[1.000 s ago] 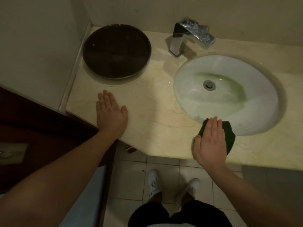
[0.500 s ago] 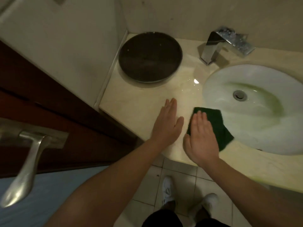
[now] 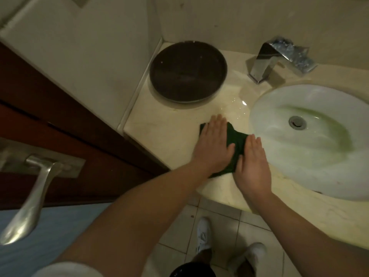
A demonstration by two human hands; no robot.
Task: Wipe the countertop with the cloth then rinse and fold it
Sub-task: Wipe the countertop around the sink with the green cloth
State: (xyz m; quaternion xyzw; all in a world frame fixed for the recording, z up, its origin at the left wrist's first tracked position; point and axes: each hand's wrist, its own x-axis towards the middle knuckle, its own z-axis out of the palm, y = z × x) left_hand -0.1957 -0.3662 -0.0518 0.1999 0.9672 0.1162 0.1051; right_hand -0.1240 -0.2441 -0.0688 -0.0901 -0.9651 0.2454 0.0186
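A dark green cloth (image 3: pixel 236 143) lies flat on the beige marble countertop (image 3: pixel 165 132), just left of the white sink basin (image 3: pixel 311 140). My left hand (image 3: pixel 214 145) rests palm down on the cloth's left part, fingers straight and together. My right hand (image 3: pixel 252 162) presses flat on the cloth's right edge, close to the basin rim. Both hands cover much of the cloth; only a strip between them and its near edge shows. Neither hand grips it.
A round dark bowl (image 3: pixel 187 70) stands in the counter's back left corner. A chrome faucet (image 3: pixel 279 56) rises behind the basin. A wet patch (image 3: pixel 237 104) shines between bowl and basin. A wooden door with a metal handle (image 3: pixel 32 198) is at left.
The cloth has slid left along the counter, away from the basin. My left hand has moved onto its left part, and my right hand now sits on its right edge.
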